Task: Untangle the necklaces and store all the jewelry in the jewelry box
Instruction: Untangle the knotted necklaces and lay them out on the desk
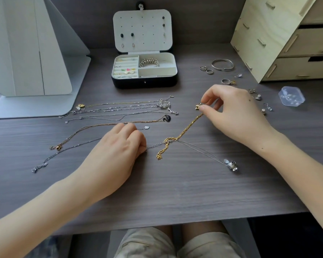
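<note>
A gold chain necklace runs diagonally across the desk, knotted near its lower end with a thin silver necklace that ends in a silver pendant. My right hand pinches the gold chain's upper end by its small gold charm. My left hand lies curled on the desk and holds a silver chain that leads into the knot. Several untangled necklaces lie in rows to the left. The open jewelry box stands at the back centre, with a bracelet and earrings inside.
Loose rings, a silver bangle and small earrings lie at the back right by a clear plastic case. A wooden drawer unit fills the right corner. A white stand occupies the back left.
</note>
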The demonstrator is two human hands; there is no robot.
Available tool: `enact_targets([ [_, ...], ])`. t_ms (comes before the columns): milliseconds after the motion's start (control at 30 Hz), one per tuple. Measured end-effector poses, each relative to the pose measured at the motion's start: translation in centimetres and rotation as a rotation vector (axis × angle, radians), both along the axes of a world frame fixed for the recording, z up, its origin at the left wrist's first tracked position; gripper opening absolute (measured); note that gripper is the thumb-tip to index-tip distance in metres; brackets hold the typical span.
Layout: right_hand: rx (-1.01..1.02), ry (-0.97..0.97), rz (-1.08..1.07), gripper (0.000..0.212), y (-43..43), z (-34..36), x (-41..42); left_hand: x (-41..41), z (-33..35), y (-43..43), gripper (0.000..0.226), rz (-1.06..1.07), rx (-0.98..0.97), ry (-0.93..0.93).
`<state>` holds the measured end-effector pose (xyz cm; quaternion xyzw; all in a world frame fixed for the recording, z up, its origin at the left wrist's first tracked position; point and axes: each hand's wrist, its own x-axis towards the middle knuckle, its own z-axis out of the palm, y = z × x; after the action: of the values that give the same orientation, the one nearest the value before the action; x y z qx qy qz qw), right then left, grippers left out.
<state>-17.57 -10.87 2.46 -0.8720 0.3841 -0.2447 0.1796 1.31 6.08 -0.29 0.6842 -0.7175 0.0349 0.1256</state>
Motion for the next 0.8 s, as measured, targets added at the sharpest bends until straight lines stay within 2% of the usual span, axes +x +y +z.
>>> enact_targets([
  [133,-0.038,-0.028,0.025,0.004,0.9,0.1,-0.6,-0.3,0.2,0.2,0.029,0.024,0.007,0.077],
  [233,-0.038,-0.026,0.026,0.004,1.4,0.1,-0.8,-0.3,0.0,-0.1,0.007,0.023,0.038,0.032],
  [333,-0.027,-0.015,0.037,0.005,2.0,0.0,-1.0,-0.2,-0.1,-0.4,0.018,0.045,0.084,-0.003],
  [400,-0.022,-0.006,0.052,0.006,2.5,-0.1,-1.3,-0.4,0.0,-0.4,0.015,0.046,0.092,-0.023],
  [467,-0.027,0.008,0.078,0.008,3.2,-0.1,-1.9,-0.7,0.2,-0.2,0.007,0.054,0.081,0.006],
  [600,-0.039,0.022,0.127,0.009,4.1,-0.1,-2.8,-1.3,0.6,-0.1,0.011,0.117,0.041,0.095],
  [800,-0.03,0.023,0.111,0.01,4.1,-0.4,-3.1,-1.9,1.2,-0.9,0.011,0.171,0.101,0.169],
])
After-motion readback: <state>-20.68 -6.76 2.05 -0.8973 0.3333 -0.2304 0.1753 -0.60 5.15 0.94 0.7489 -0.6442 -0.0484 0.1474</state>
